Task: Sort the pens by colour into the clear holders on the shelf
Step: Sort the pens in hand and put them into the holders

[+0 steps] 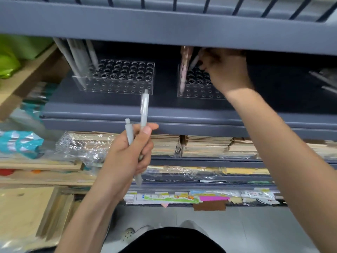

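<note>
Two clear holders with rows of round holes stand on the grey shelf (164,114). The left holder (125,77) has several grey pens (78,57) leaning in its left end. The right holder (197,84) has pinkish pens (184,70) at its left end. My left hand (127,152) is below the shelf edge, closed around two grey pens (144,110) that point upward. My right hand (226,70) reaches over the right holder and pinches a grey pen (195,60) tilted above its holes; the pen's top is hidden under the upper shelf.
An upper shelf board (164,28) overhangs the holders closely. Below are stacks of brown notebooks (206,145), wrapped packs (82,148) and coloured paper goods (182,196). Wooden boards (25,212) and green and teal items lie at the left. More pens lie at the shelf's far right (324,79).
</note>
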The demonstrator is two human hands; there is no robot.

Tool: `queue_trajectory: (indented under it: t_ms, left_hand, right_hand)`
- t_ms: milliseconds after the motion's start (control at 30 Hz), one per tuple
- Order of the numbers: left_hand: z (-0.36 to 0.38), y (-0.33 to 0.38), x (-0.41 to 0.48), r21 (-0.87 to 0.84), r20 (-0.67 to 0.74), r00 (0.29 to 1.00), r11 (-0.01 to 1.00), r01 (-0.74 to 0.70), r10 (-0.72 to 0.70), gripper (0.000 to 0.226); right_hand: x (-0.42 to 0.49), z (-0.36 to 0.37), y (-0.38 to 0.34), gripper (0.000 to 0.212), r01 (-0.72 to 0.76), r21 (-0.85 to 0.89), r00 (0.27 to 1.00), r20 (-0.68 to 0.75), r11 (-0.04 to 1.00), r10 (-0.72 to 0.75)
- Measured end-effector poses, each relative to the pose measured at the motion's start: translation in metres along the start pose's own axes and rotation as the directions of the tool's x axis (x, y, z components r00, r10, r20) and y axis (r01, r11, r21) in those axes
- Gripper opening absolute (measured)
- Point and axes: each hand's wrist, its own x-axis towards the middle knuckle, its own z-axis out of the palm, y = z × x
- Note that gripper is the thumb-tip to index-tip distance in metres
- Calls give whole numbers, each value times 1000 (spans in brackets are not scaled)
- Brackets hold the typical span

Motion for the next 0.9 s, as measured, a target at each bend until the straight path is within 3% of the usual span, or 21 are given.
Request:
queue_trajectory:
  t_ms: [100, 233, 467, 633, 700, 800, 833, 900]
  left_hand:
    - [3, -2, -2, -47, -40, 999, 999, -9, 7, 43]
    - [2, -4, -6, -130, -87, 996, 991, -5, -6, 21]
    - [1, -6, -14, -93, -110, 994, 995, -39, 29, 29]
    - [-4, -7, -17, -55, -87, 994, 996, -68, 63, 26]
    - [-10, -7, -17, -32, -67, 995, 997, -77, 75, 26]
    - [-17, -7, -17, -20, -61, 995, 997, -77, 75, 25]
    - [-19, -8, -16, -23, -58, 995, 997, -78, 77, 22]
    - [-24, -7, -15, -36, -38, 995, 995, -92, 91, 13]
  right_hand:
    - [8, 3, 1, 21, 22, -107, 995, 95, 994, -12]
    - [14, 6, -3, 33, 40, -219, 977, 213, 975, 8]
    - [16, 5, -6, 33, -48, -276, 964, 241, 960, 117]
    - [10, -1, -6, 26, -148, -157, 951, 249, 976, 184]
    - [4, -5, -9, 19, -169, -95, 980, 91, 981, 178]
    - [-21, -10, -26, 9, -166, 390, 957, -159, 906, 244]
    - [-34, -11, -32, 14, -152, 439, 956, -163, 886, 245]
    - [-64, -6, -46, 18, -164, 380, 978, -62, 910, 201]
